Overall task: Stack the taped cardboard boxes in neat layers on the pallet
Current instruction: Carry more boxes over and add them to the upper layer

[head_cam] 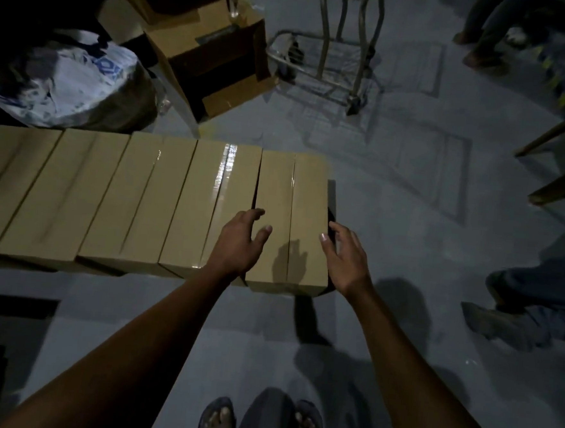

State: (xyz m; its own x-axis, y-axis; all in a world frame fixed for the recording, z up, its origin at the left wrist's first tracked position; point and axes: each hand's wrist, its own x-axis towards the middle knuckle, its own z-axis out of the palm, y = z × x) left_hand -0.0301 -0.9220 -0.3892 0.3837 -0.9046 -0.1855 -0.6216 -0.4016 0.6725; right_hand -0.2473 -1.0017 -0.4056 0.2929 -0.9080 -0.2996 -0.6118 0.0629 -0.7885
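Cardboard rightmost box point(290, 221), clear-taped and unlabelled, sits between the left hand point(239, 244) and right hand point(345, 255), fingers loose, gripping nothing; blue bag point(66, 81) lettering unreadable.

Five taped boxes in a row, side by side. Rightmost box point(290, 221) flanked by both hands: left hand point(239, 241) on its left edge, right hand point(343, 255) at its right side, fingers relaxed. Trolley point(338, 60) far behind.
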